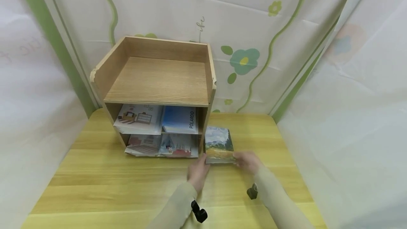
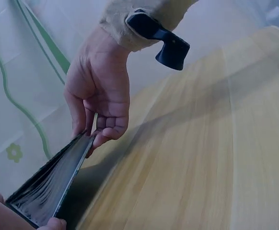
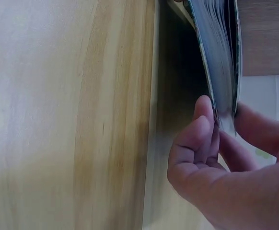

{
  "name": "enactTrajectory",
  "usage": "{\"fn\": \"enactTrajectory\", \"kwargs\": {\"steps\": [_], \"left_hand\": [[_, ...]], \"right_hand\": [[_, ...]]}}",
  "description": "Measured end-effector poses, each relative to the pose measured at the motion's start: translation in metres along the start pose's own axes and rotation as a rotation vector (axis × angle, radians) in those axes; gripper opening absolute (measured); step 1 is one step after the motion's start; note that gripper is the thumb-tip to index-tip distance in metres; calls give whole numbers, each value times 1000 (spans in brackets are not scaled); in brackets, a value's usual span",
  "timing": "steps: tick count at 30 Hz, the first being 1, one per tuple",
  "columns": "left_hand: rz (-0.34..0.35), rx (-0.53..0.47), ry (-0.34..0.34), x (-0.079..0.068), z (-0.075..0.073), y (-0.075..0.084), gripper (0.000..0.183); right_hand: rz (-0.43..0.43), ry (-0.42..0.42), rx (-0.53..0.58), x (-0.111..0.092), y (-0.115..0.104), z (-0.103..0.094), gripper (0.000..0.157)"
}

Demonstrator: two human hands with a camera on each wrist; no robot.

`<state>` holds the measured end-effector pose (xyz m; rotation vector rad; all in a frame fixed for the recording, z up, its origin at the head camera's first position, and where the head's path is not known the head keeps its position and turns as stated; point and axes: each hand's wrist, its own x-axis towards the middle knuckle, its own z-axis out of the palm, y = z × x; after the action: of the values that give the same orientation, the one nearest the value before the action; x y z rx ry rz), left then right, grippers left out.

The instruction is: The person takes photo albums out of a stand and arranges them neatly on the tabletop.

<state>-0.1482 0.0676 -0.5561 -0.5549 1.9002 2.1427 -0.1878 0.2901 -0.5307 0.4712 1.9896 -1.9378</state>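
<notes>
Your right hand (image 1: pixel 248 162) pinches the near right corner of the landscape-covered book (image 1: pixel 219 144) between thumb and fingers, and your left hand (image 1: pixel 198 174) grips the near left corner, page edges toward you. Book sits over the wooden table (image 1: pixel 111 183), just right of the wooden shelf unit (image 1: pixel 162 80); cannot tell whether its far edge touches down. Upper compartment: blue POLAROID volume (image 1: pixel 179 118) beside a white illustrated one (image 1: pixel 140 118).
</notes>
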Motion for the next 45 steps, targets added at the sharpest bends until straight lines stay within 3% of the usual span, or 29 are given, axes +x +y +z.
{"fn": "enactTrajectory", "kwargs": {"steps": [3,6,10,13,25,34,45], "left_hand": [[-14,40,16,1,0,0,44],[-62,28,77,4,0,0,52],[-48,102,139,7,0,2,56],[-38,97,163,8,0,3,53],[-33,85,198,9,2,2,49],[-39,4,217,10,3,0,49],[-64,-73,189,17,3,-2,49]], "right_hand": [[3,3,3,2,-1,1,22],[2,6,-20,5,-2,4,22],[10,7,-43,11,-5,8,22],[25,6,-45,16,-6,10,21],[98,49,-1,31,-10,16,16],[95,63,-75,31,-13,19,20],[104,102,-122,32,-13,19,17]]}}
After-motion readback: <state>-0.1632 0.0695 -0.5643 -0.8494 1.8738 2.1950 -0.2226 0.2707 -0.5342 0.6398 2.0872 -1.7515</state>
